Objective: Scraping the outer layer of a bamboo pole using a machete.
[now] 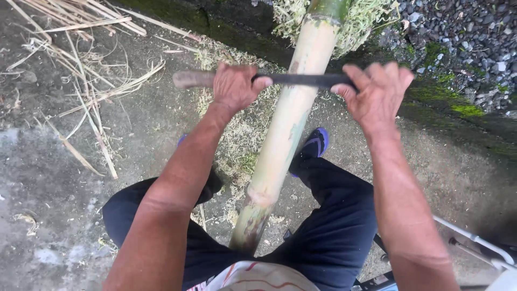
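Bamboo pole (288, 126), stiff and likely heavy, slopes between the knees over shavings (237, 145). Left hand (234, 86) grips the blade's (301, 80) handle; right hand (377, 91) clasps its far end. Smooth skin, probably slippery.

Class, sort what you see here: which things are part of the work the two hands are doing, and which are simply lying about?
In use:
- long blade, laid across the pole
- bamboo pole
- left hand, on the wooden handle
- right hand, on the blade's far end

Lying about:
- dry split strips
- pale shavings
- gravel
- blue sandal
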